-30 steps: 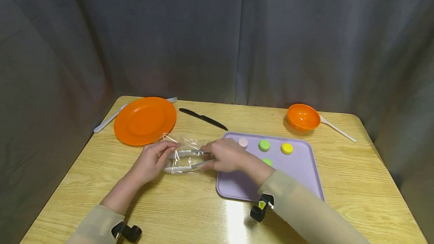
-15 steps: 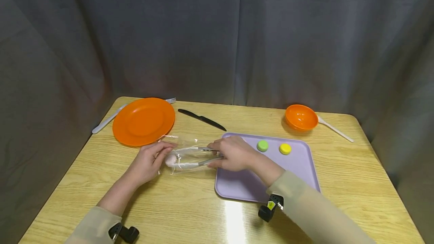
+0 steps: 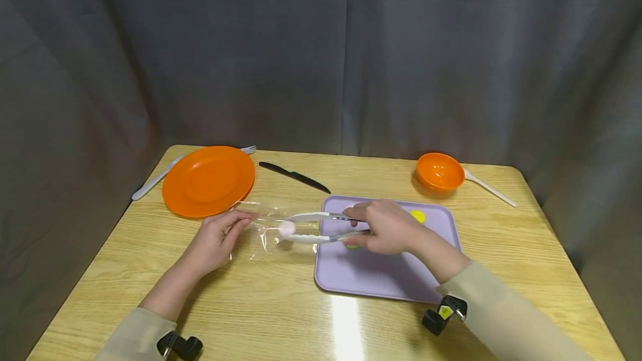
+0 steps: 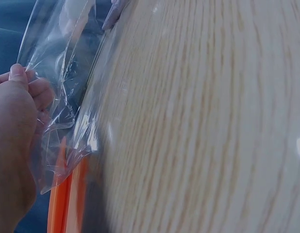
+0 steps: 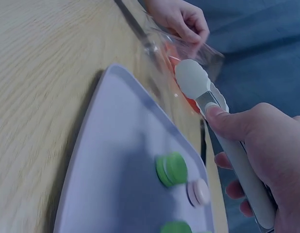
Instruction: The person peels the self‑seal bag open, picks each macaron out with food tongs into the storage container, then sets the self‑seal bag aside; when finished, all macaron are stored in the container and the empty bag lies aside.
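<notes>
My left hand (image 3: 215,241) pinches the edge of a clear plastic bag (image 3: 261,244), which stretches rightward; its crinkled film (image 4: 67,97) fills the upper left of the left wrist view. Tongs with pale scalloped heads (image 5: 192,80) are gripped in my right hand (image 3: 388,227), thumb along one arm. In the head view their arms are spread, with a pale pink macaron (image 3: 287,229) between the tips. Whether the tips are inside the bag I cannot tell. Beneath my right hand lies a lilac tray (image 3: 371,283) with a green macaron (image 5: 172,169), a pink macaron (image 5: 198,192) and a yellow macaron (image 3: 418,216).
An orange plate (image 3: 208,181) overlaps a pale fork (image 3: 150,184) at the back left. Beside it lies a black knife (image 3: 295,177). An orange bowl (image 3: 439,172) stands at the back right, next to a white-handled utensil (image 3: 491,189). A dark curtain (image 3: 321,60) hangs behind the table.
My right hand and the tongs have moved right, away from my left hand. The pale pink macaron at the tips has come rightward with them. My left hand stays nearly in place.
</notes>
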`<state>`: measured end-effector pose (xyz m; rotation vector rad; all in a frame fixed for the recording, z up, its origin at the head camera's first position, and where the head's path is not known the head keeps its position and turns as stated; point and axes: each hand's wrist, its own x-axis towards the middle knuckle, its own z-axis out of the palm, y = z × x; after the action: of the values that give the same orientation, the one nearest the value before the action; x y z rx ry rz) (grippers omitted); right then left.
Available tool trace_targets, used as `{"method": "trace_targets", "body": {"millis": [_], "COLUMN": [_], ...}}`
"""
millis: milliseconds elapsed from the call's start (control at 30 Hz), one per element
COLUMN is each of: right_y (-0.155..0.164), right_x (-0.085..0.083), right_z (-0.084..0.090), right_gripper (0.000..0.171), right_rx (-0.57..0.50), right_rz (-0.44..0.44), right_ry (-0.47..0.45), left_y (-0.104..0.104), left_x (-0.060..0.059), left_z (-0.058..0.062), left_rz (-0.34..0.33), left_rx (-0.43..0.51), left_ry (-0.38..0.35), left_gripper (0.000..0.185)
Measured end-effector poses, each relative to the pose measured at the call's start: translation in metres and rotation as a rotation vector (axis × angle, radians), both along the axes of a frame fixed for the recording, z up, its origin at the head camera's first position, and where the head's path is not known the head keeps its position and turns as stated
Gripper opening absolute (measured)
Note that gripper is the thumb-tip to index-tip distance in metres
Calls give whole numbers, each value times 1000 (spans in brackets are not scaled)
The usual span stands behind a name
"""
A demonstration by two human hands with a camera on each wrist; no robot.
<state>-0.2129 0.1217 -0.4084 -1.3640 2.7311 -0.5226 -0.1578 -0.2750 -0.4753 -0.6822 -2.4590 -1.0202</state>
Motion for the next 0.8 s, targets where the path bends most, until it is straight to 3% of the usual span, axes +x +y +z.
{"method": "trace_targets", "body": {"millis": [133,433,800], "right_y": [24,91,163], "right_x": [6,25,47], "right_z": [5,11,16], "right_gripper": [55,40,42], "right_rx": [-6,-36,-53], "right_rz": [-28,-115,-240], "right_ry": [26,121,165], "left_y": [0,1,2], "left_x": [1,1,0], "left_z": [0,1,1], "left_rz": [3,-2,-1], "left_rx": [2,-8,-29], "left_ry": [-9,-15,-9], "left_gripper": [19,19,20]}}
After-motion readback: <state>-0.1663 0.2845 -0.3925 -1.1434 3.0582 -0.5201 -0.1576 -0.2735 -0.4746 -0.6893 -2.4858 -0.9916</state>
